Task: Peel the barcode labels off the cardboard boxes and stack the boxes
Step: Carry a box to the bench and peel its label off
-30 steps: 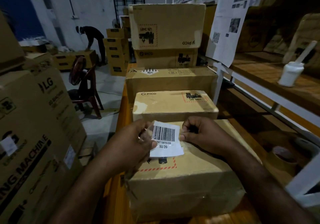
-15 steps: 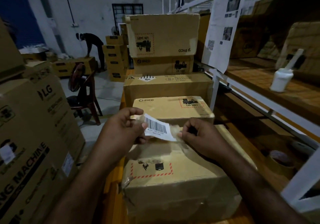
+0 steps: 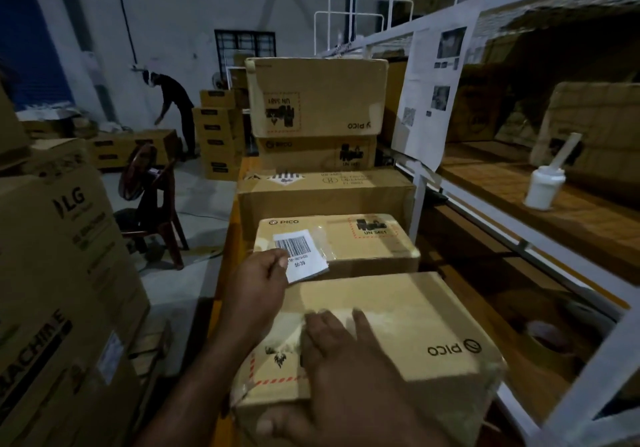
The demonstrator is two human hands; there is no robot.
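pinching label [image 3: 300, 256] in left hand [image 3: 257, 284]

light: dim, bluish | shelf [image 3: 491, 183] deeply shadowed | edges: wide-lens bowing | right hand [image 3: 346, 377] perhaps motion-blurred

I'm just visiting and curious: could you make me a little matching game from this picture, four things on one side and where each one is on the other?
Things:
1. barcode label
2. white bottle
3. printed sheet
4. nearest box

Places:
A. under the flat right hand
B. pinched in the left hand
C. standing on the wooden shelf
D. hanging on the white rack

Pairs: 1-B, 2-C, 3-D, 4-A
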